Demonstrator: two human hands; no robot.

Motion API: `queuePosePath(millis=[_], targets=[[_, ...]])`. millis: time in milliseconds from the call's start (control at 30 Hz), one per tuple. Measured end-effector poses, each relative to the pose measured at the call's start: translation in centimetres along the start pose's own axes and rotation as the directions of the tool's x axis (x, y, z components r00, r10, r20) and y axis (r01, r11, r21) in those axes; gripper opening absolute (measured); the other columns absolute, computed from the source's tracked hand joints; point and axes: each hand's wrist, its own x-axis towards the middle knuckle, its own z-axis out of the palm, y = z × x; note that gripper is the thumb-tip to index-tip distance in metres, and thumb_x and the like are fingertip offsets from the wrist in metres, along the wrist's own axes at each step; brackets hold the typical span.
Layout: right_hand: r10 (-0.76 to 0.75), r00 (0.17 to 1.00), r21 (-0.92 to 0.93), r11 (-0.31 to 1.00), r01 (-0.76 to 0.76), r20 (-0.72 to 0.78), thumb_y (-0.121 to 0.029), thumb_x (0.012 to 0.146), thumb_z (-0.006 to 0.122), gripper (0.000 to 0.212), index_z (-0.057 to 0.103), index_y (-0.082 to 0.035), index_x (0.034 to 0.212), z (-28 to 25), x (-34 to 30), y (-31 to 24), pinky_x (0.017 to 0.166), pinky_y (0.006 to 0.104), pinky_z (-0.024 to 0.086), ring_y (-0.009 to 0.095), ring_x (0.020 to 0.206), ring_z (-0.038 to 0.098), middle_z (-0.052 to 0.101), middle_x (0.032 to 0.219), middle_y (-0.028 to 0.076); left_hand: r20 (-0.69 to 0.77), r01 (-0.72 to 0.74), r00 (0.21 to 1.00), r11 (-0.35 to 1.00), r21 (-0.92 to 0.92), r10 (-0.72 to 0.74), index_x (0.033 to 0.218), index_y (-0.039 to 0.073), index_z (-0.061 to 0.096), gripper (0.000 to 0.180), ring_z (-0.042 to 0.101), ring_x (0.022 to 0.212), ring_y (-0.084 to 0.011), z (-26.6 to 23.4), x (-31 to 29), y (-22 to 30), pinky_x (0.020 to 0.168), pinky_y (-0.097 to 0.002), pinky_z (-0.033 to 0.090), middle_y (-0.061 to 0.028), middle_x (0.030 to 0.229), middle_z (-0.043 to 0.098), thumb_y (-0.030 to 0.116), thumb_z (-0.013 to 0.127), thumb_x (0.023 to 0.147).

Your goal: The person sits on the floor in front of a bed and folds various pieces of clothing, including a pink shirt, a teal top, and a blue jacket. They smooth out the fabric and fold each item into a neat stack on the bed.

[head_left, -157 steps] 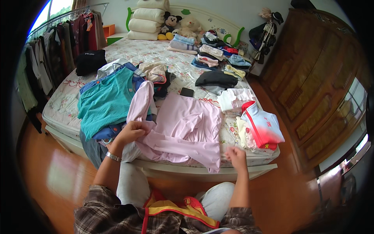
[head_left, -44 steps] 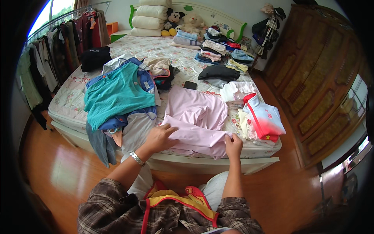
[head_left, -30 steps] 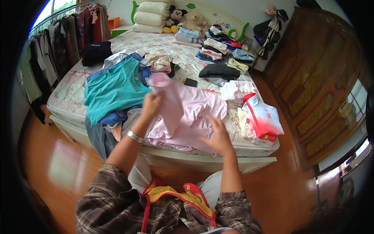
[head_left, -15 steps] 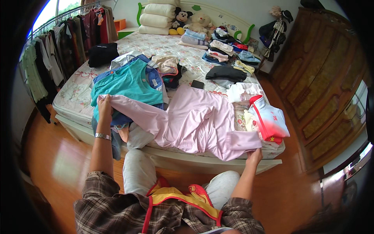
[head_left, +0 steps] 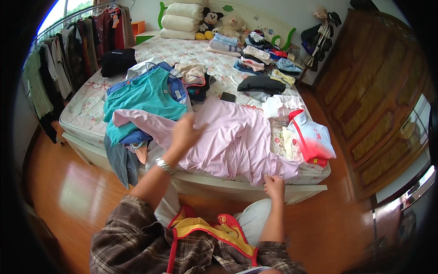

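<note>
A light pink long-sleeved shirt lies spread and wrinkled along the near edge of the bed. One sleeve stretches left across a teal tank top; the other lies bunched at the lower right. My left hand is over the left part of the shirt, its fingers smeared by motion; whether it touches the cloth is unclear. At the shirt's lower right edge, my right hand is closed, with the fingertips pinching the cloth.
Right of the shirt sits a folded white and red jacket. A dark phone lies behind it, near folded black clothing. Folded stacks stand farther back. The bed's front rail runs before my knees; a clothes rack stands left.
My left hand has let go of the left sleeve's end and moved right over the shirt. My right hand has shifted left along the hem, and the right sleeve has slumped.
</note>
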Motion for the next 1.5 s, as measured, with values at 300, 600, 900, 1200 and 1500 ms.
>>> queuePosePath(millis=[300, 600, 900, 1200, 1500], targets=[[0.287, 0.952, 0.5, 0.813, -0.299, 0.103, -0.052, 0.075, 0.07, 0.057, 0.058, -0.002, 0.101, -1.2, 3.3, 3.7, 0.046, 0.0313, 0.049, 0.021, 0.054, 0.061, 0.061, 0.073, 0.011, 0.465, 0.103, 0.868, 0.979, 0.176, -0.175, 0.106, 0.0, 0.062, 0.068, 0.06, 0.102, -0.0314, 12.8, 3.2, 2.6, 0.087, -0.038, 0.048, -0.0198, 0.113, 0.061, 0.056, 0.068, 0.067], [0.323, 0.946, 0.607, 0.757, -0.241, -0.027, -0.035, 0.086, 0.061, 0.035, 0.055, -0.002, 0.096, -2.7, 6.4, 4.3, 0.032, 0.0273, 0.042, 0.018, 0.041, 0.055, 0.057, 0.059, 0.009, 0.475, -0.158, 0.772, 0.851, -0.5, 0.422, 0.083, 0.003, 0.066, 0.015, 0.063, 0.07, -0.0232, 6.5, -0.3, 1.4, 0.064, -0.0336, 0.047, -0.0113, 0.078, 0.067, 0.016, 0.061, 0.082], [-0.159, 0.986, 0.935, 0.341, 0.101, -0.048, -0.032, 0.089, 0.057, 0.022, 0.059, -0.01, 0.094, -3.8, 7.2, -4.1, 0.045, 0.0224, 0.042, 0.009, 0.054, 0.052, 0.061, 0.076, 0.0, 0.575, -0.155, 0.395, 0.668, -0.728, 0.717, 0.094, 0.001, 0.064, 0.013, 0.064, 0.075, -0.0244, -4.1, -12.5, -3.1, 0.066, -0.033, 0.048, -0.0128, 0.082, 0.065, 0.01, 0.058, 0.088], [-0.462, 0.887, 0.899, 0.391, 0.195, 0.009, -0.021, 0.089, 0.059, 0.011, 0.057, -0.01, 0.086, 10.4, 6.0, -22.5, 0.05, 0.0234, 0.047, 0.009, 0.057, 0.055, 0.058, 0.077, 0.0, 0.692, 0.049, 0.298, 0.713, -0.699, 0.658, 0.098, 0.007, 0.066, 0.02, 0.064, 0.082, -0.0273, -3.5, -19.2, -5.2, 0.072, -0.0333, 0.048, -0.0116, 0.09, 0.067, 0.017, 0.06, 0.082], [-0.539, 0.507, 0.406, 0.842, 0.357, 0.672, -0.033, 0.091, 0.056, 0.036, 0.06, -0.001, 0.075, 28.7, -4.9, -20.2, 0.047, 0.0299, 0.044, 0.013, 0.051, 0.057, 0.061, 0.062, 0.007, 0.733, 0.079, 0.305, 0.751, -0.656, 0.609, 0.1, 0.007, 0.066, 0.024, 0.063, 0.08, -0.0296, -2.8, -21.3, -7.4, 0.071, -0.0349, 0.047, -0.014, 0.088, 0.066, 0.022, 0.059, 0.083]])
